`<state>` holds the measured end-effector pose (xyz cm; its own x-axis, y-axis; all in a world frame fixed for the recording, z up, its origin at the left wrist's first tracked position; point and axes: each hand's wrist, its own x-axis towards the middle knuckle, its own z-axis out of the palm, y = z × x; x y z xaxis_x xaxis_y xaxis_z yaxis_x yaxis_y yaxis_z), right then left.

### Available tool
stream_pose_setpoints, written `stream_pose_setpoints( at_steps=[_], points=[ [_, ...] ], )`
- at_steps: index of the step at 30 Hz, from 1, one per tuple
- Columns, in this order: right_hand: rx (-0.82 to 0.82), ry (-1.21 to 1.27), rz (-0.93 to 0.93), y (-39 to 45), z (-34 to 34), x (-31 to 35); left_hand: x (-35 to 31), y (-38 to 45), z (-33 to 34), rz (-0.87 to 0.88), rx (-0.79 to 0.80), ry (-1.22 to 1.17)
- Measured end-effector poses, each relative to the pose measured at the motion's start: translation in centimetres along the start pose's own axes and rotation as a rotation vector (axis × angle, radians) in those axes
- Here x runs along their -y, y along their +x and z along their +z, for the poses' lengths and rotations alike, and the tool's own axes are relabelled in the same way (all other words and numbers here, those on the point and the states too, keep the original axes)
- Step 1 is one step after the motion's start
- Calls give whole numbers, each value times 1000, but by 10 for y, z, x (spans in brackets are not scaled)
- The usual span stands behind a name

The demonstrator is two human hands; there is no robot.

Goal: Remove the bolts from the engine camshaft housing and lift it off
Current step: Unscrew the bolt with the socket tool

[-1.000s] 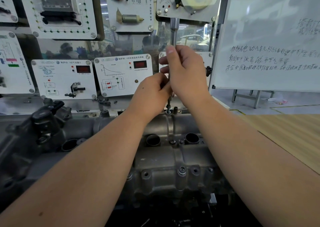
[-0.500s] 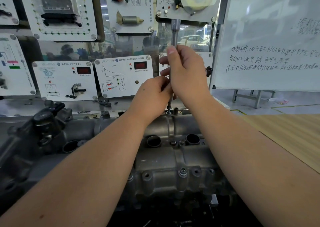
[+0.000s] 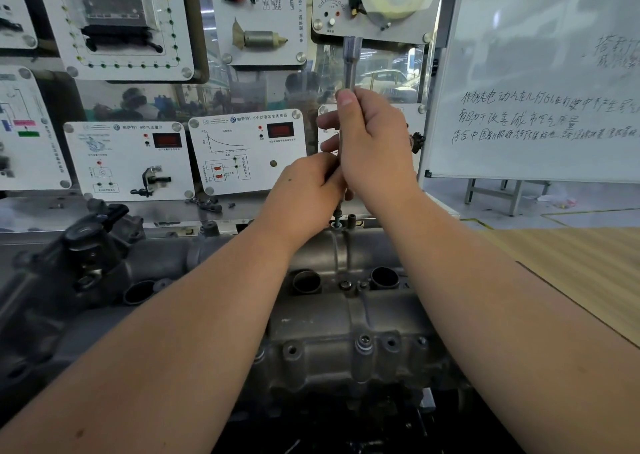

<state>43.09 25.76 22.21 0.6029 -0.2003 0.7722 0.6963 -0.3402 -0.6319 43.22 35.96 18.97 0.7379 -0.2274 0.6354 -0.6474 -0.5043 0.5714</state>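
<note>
A grey cast camshaft housing (image 3: pixel 322 318) lies across the bench in front of me. A long upright socket extension tool (image 3: pixel 350 62) stands over a bolt (image 3: pixel 336 218) at the housing's far edge. My right hand (image 3: pixel 372 145) grips the tool's shaft, thumb up along it. My left hand (image 3: pixel 308 190) holds the lower part of the shaft just above the bolt. The bolt's shank shows above its hole. Another bolt (image 3: pixel 363 342) sits in the near edge, and one (image 3: pixel 345 284) sits in the middle between two round bores.
White training panels (image 3: pixel 247 150) with sensors hang behind the engine. A whiteboard (image 3: pixel 540 82) with handwriting stands at the right. A wooden table top (image 3: pixel 571 270) lies to the right. A dark engine part (image 3: pixel 86 245) sits at the left end. Loose small parts (image 3: pixel 207 204) rest on the shelf.
Both hands stay on the tool at the same bolt. My left hand has shifted slightly on the shaft; the tool stays upright.
</note>
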Motion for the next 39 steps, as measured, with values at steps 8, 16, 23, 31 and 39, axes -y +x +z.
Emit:
stream_pose_setpoints(
  at_steps=[8,16,23,31,39],
  points=[
    [-24,-61,-35,-1,0,0,3,3,1,5,-35,15],
    [7,-5,16,1,0,0,0,1,0,12,-32,-16],
    [-40,-17,-41,-2,1,-3,2,3,1,6,-40,39],
    [-35,30,-6,-1,0,0,0,0,2,32,-14,-2],
    [-48,-11,-29,-1,1,-1,2,3,1,21,-38,30]
  ],
)
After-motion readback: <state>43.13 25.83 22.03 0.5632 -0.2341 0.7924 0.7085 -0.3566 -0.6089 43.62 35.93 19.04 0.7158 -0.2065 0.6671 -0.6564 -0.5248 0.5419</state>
